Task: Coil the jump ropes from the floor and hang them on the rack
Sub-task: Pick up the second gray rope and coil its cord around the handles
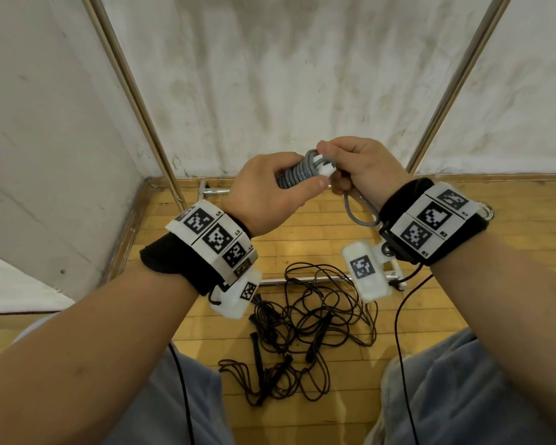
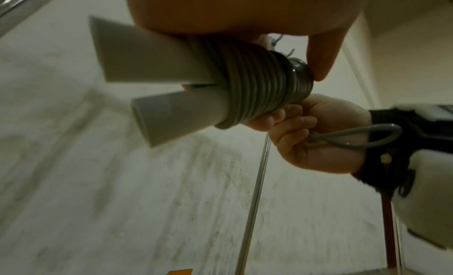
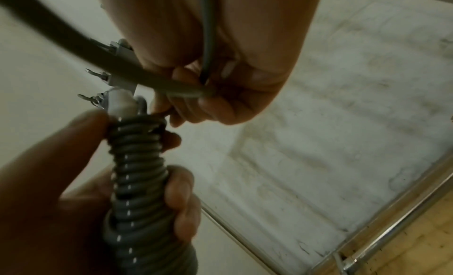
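A grey jump rope [image 1: 297,175] is wound tightly round its two white handles [image 2: 157,70]. My left hand [image 1: 264,191] grips this coil [image 3: 139,172], thumb pressing near the handle tips. My right hand [image 1: 357,168] pinches the rope's free end at the top of the coil, and a short grey loop [image 1: 357,213] hangs below its palm [image 2: 355,137]. Black jump ropes [image 1: 308,326] lie tangled on the wooden floor between my knees. The metal rack's two uprights [image 1: 132,91] rise on either side in front of me.
The rack's base bars [image 1: 305,279] lie on the wooden floor [image 1: 463,284] close to the black tangle. White walls [image 1: 286,75] form a corner right behind the rack. My knees [image 1: 482,387] flank the ropes. A black wire [image 1: 402,332] trails from my right wrist.
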Demonstrator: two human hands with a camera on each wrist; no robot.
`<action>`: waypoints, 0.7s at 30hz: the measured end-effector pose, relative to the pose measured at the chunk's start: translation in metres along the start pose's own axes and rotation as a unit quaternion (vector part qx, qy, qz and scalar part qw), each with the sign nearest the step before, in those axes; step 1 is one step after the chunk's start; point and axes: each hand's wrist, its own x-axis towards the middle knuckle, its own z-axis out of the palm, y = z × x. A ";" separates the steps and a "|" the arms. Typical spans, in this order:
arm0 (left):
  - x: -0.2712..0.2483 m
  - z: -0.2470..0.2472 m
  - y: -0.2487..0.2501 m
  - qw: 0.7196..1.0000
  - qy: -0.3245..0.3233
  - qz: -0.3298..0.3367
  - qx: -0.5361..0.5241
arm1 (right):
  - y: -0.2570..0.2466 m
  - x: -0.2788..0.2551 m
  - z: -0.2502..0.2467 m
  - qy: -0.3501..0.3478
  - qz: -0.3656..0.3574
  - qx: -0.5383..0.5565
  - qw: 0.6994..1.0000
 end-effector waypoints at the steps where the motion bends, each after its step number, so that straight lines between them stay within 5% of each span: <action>1: 0.000 0.000 0.001 1.000 0.005 -0.001 -0.023 | 0.002 -0.001 0.004 0.002 0.000 0.011 1.000; 14: 0.002 -0.001 0.004 0.990 0.060 -0.064 -0.109 | 0.003 -0.010 0.032 -0.003 -0.043 -0.234 0.971; 21: 0.015 0.002 -0.016 0.986 0.135 -0.097 0.013 | 0.010 -0.010 0.039 -0.039 -0.002 -0.301 0.953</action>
